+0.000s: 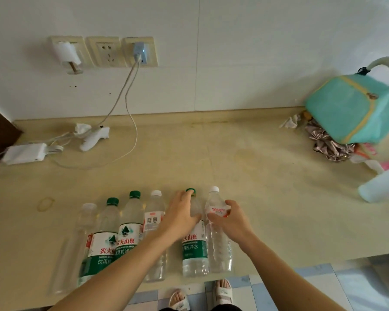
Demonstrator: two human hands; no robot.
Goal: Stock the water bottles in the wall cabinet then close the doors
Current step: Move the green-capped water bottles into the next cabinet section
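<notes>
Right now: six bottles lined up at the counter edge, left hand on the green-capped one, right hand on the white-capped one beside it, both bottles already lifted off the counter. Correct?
Not quite. The head view shows both bottles standing on the counter, not lifted. The rest holds: six in the row, left hand on the green-capped bottle, right hand on the white-capped bottle beside it.

Six water bottles upright in row on surface (245, 153), near its front edge: three green-capped (112, 201) (135, 194) (190, 191), three white-capped (89, 206) (156, 193) (214, 189). Three wall sockets (103, 51) above surface's back edge. Two hands over row: left hand (180, 215), right hand (231, 218). One teal bag (348, 111) at surface's right end. One white power adapter (24, 153) at left end.
</notes>
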